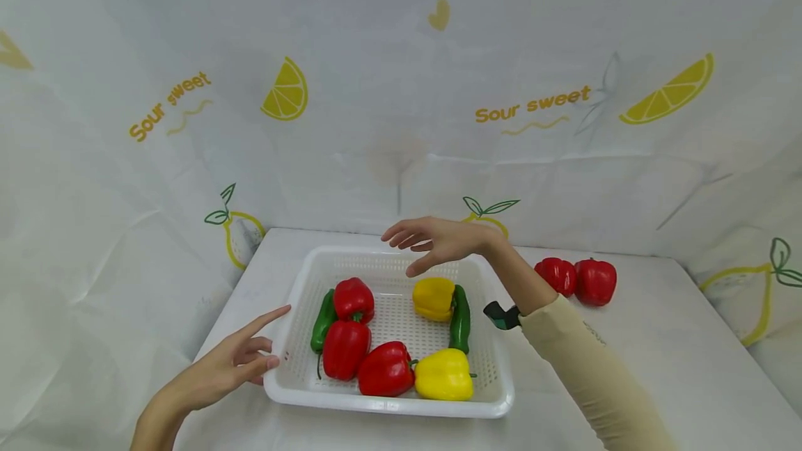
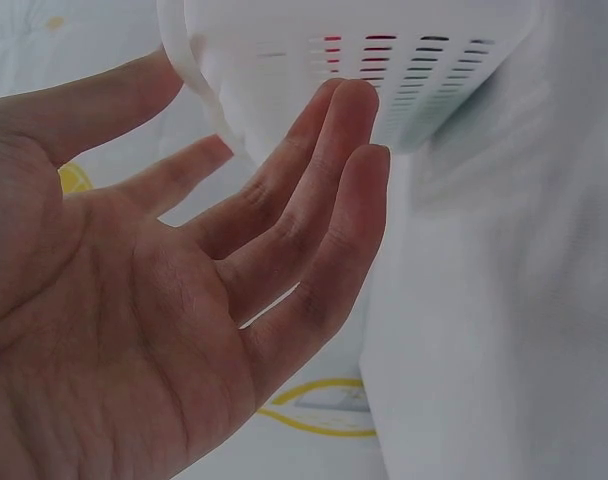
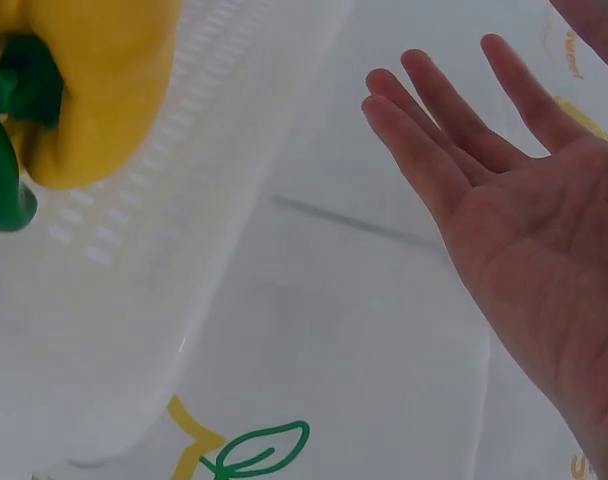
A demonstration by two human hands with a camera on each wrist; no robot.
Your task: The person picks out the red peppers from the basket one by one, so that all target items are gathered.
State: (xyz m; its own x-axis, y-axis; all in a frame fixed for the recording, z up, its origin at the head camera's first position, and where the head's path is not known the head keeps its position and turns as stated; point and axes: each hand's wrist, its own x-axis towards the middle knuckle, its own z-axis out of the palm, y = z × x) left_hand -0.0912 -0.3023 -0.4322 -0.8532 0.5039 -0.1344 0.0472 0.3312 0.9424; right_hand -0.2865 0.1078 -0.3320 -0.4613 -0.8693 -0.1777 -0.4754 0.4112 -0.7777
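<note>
A white plastic basket with slotted walls holds three red bell peppers, two yellow bell peppers and two long green peppers. At its left side is my left hand, index finger and thumb reaching to the rim and the other fingers loosely bent. The left wrist view shows the fingers of that hand beside the slotted wall, with nothing in the palm. My right hand hovers over the basket's back edge, fingers spread and holding nothing. A yellow pepper shows beside it in the right wrist view.
Two more red bell peppers lie on the white-covered table, right of the basket. A white sheet printed with lemons hangs behind and around the table. A dark strap-like piece shows at the right wrist.
</note>
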